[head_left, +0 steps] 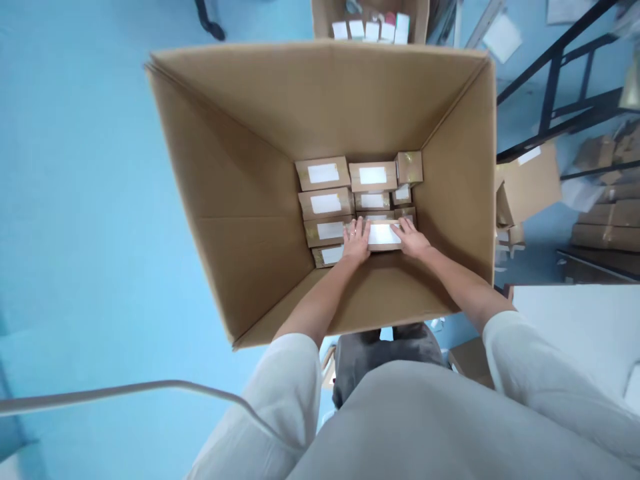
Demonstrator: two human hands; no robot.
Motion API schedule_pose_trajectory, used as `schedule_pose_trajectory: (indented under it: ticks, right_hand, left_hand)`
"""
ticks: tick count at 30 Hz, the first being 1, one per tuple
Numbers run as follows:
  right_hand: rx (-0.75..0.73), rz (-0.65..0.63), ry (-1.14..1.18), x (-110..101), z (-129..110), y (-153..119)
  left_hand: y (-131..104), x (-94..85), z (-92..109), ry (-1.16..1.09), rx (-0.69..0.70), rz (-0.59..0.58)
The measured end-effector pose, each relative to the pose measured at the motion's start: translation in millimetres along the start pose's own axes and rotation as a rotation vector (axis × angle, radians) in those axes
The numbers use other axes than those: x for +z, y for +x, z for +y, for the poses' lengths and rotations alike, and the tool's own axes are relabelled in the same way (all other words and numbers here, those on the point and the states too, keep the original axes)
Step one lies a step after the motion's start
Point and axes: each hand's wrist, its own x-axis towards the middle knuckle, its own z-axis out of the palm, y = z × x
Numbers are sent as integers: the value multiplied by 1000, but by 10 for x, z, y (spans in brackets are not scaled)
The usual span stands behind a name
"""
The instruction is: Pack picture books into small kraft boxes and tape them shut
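Note:
Deep inside a large open cardboard carton (320, 80), both my hands are on a small cardboard box (384, 235) with a white label. My left hand (357, 241) grips its left end, fingers pointing to the far side. At its right end, my right hand (412, 240) presses with the fingers along the edge. Beyond them lie several similar labelled boxes in rows, among them a box (373, 176) at the far side. A left column of boxes (325, 203) runs beside my left hand. My fingers partly cover the neighbouring boxes.
Tall carton walls surround my forearms. Behind the carton is another open box (320, 20) holding several small white packs. A black metal frame (550, 93) and a white tabletop (575, 327) are on the right. A pale cable (165, 385) crosses the lower left over the blue floor (90, 200).

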Motion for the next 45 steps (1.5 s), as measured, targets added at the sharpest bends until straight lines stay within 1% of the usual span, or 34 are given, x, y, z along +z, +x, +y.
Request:
schedule_pose_trajectory:
  ticks: [4, 8, 12, 15, 18, 21, 23, 25, 27, 29, 31, 33, 35, 38, 41, 45]
  right_hand:
    - [30, 96, 28, -284, -278, -447]
    - [45, 206, 50, -540, -562, -982]
    - [57, 354, 63, -723, -793, -1515]
    - [71, 478, 79, -829, -911, -1856]
    - [92, 593, 88, -957, -943, -2141]
    - [109, 675, 87, -1110, -866, -2413]
    - [124, 727, 83, -1196, -759, -2618]
    - [147, 774, 84, -1240, -619, -2853]
    - [180, 806, 92, -1217, -455, -3114]
    - [225, 826, 108, -1116, -272, -3389]
    - [276, 843, 131, -940, -79, -3662]
    - [332, 860, 161, -703, 111, -3924]
    - [388, 875, 204, -431, 284, -4170]
    - [498, 894, 291, 0, 498, -4509]
    - [631, 895, 361, 421, 672, -4815]
    - [773, 922, 440, 939, 875, -5153]
  left_hand:
    - [-362, -564, 57, 37, 95, 48]
    - [-760, -1156, 156, 147, 251, 101]
    - [-1112, -1709, 304, 253, 410, 158]
    - [-1291, -2072, 455, 311, 511, 219]
    - [-1371, -2398, 666, 369, 576, 253]
    - [-1374, -2675, 964, 423, 633, 285]
    - [-1357, -2809, 1218, 455, 675, 303]
    - [-1335, -2878, 1516, 482, 722, 323]
    - [-1312, -2873, 1849, 502, 774, 332]
    - [-1286, -2794, 2208, 517, 829, 321]
    - [-1256, -2651, 2576, 531, 886, 297]
    - [-1227, -2461, 2938, 543, 950, 269]
    - [-1207, -2235, 3281, 546, 1009, 236]
    - [-1215, -1842, 3755, 534, 1062, 186]
    - [-1290, -1389, 4195, 531, 1111, 126]
    - [-1474, -752, 4733, 550, 1198, 22]
